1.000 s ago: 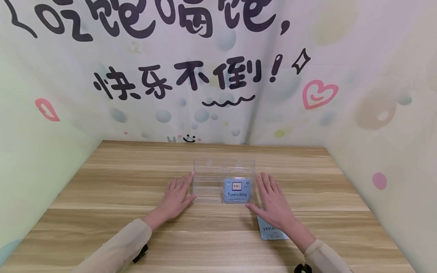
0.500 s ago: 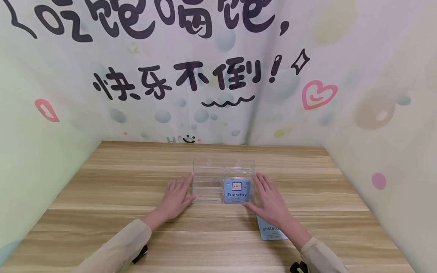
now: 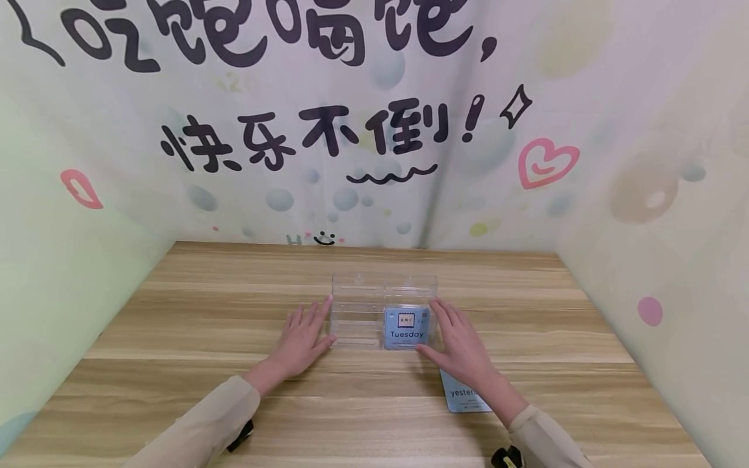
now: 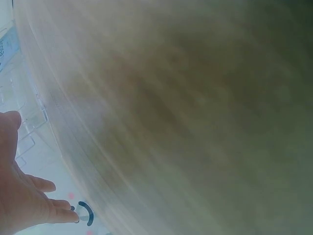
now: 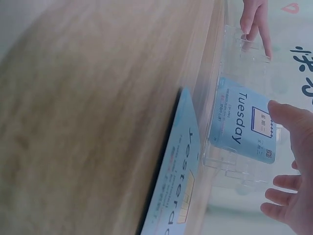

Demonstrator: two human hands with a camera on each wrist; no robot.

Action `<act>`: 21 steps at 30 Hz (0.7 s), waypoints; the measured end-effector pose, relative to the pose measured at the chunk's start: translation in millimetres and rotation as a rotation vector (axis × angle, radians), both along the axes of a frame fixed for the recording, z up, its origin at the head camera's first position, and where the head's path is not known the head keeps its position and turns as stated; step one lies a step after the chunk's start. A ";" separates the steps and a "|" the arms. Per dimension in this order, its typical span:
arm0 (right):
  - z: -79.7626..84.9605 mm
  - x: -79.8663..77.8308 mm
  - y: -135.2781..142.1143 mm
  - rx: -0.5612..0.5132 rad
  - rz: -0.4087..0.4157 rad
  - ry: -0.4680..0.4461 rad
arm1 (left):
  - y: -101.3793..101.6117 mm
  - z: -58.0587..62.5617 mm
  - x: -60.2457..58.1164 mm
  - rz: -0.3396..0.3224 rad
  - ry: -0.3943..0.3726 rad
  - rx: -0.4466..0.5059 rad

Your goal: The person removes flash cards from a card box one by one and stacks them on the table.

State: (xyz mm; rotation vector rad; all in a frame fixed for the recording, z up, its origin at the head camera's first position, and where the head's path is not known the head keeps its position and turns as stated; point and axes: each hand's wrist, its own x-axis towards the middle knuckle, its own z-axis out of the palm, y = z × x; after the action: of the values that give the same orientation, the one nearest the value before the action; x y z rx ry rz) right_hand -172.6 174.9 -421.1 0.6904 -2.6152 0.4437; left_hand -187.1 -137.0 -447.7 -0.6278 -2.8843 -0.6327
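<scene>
A clear plastic card holder [image 3: 358,317] stands mid-table, with a blue "Tuesday" card [image 3: 406,327] in its front right compartment. My left hand [image 3: 297,341] lies along the holder's left side, its thumb and fingertips right at the edge. On the other side, my right hand [image 3: 462,344] has its fingers extended at the holder's right edge, the thumb near the card's lower right corner. Below the right hand, a blue card stack [image 3: 462,395] marked "yesterday" lies on the table, partly hidden by that hand and wrist. Neither hand grips anything.
The wood-grain table [image 3: 205,292] ends at a printed fabric backdrop [image 3: 263,208] behind the holder. Pale walls of fabric close in the left and right sides. Dark straps show at both wrists.
My right hand has shifted slightly left, its fingertips now closer against the holder's right edge. The left hand, the holder and the cards stay in place.
</scene>
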 end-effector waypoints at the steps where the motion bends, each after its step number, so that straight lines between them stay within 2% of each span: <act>1: -0.3 -0.5 -0.3 -0.010 0.000 0.003 | -0.1 0.1 0.1 -0.001 0.001 0.000; 14: -1.5 -8.5 -3.1 -0.202 -0.040 -0.045 | 0.8 0.2 -0.2 0.001 -0.004 -0.009; 21: -3.1 -12.0 -4.0 -0.309 -0.045 -0.115 | 1.1 -0.7 -0.5 -0.001 0.001 -0.003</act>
State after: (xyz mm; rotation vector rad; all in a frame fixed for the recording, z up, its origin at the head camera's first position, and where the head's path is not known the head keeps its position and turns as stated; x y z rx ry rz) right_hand -184.7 170.9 -424.2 0.5148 -2.5782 0.8736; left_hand -187.6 -135.9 -448.3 -0.6305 -2.8844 -0.6286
